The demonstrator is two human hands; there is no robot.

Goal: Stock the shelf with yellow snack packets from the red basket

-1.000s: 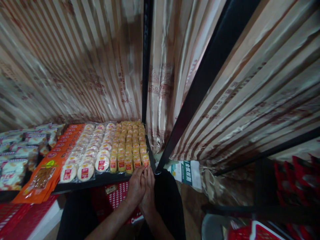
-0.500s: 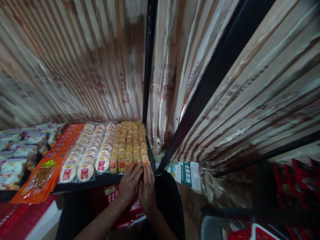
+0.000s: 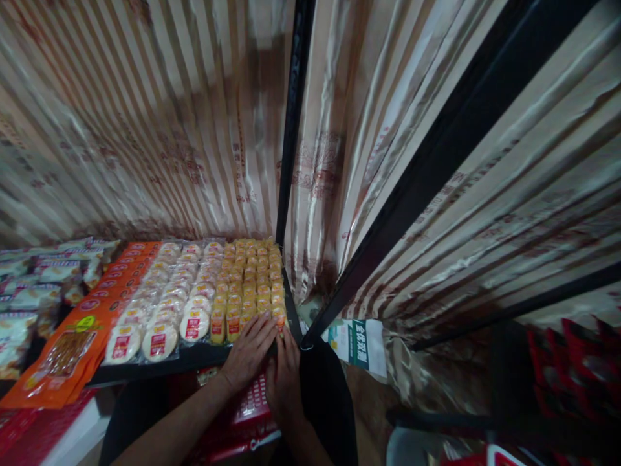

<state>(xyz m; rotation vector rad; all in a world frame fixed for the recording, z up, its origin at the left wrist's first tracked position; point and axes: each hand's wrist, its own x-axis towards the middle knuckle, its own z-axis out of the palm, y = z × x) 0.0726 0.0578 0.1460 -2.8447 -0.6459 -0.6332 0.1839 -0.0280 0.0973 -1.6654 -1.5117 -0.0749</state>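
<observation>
On a black shelf (image 3: 194, 355), small yellow wrapped snack cakes (image 3: 233, 317) with red labels stand in tight rows at the right end. My left hand (image 3: 251, 346) lies against the front of these rows, fingers stretched out over the nearest packs and hiding some of them. Beside it, my right hand (image 3: 286, 369) points upward with fingers extended, its tips touching the front pack (image 3: 278, 313) of the rightmost row. The two hands are close together at the shelf's right front corner. I cannot see a pack lifted by either hand.
Left of the yellow packs are round white wrapped biscuits (image 3: 160, 342), orange packets (image 3: 68, 353) and white bags (image 3: 17, 336). Black posts (image 3: 294, 123) rise by the shelf's right end. A pleated curtain (image 3: 204, 116) hangs behind. Below are a red basket (image 3: 255, 398) and red packets (image 3: 572, 362) farther right.
The view has shifted slightly, with the shelf goods appearing farther left. My hands remain at the front of the yellow rows, and my left fingers lie a little more spread over the packs.
</observation>
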